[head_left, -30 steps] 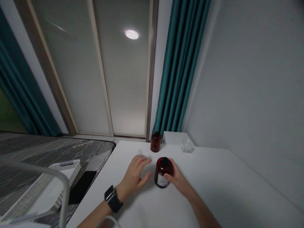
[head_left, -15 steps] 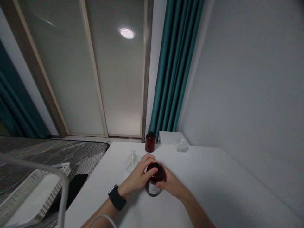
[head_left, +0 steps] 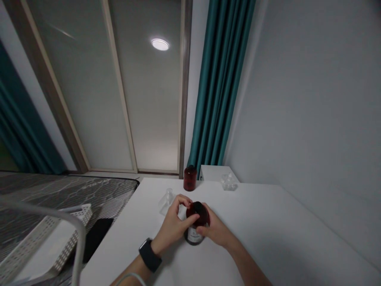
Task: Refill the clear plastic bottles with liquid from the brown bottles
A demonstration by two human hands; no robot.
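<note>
A dark red-brown bottle (head_left: 195, 236) with a white label and a black top stands on the white table (head_left: 238, 254). My right hand (head_left: 218, 228) is wrapped round its right side, thumb in front near the label. At the bottle's upper left is my left hand (head_left: 177, 222), its fingers bent at the far side of the shoulder and its thumb laid across the near side, just by the black top. A dark watch sits on that wrist. Beyond my hands stands a second red-brown bottle (head_left: 189, 179), also dark-topped. Crumpled clear plastic (head_left: 166, 201) lies left of my left hand.
Another clear plastic piece (head_left: 228, 182) lies near the table's far edge, before a low white cabinet (head_left: 218, 171). Down on the left are a white perforated basket (head_left: 56, 258) and a grey curved tube (head_left: 77, 234). A wall borders the right side.
My left hand has shifted on the bottle's top: its fingers are more bent and its thumb has moved a little. The right hand keeps its hold. The view has shifted slightly.
</note>
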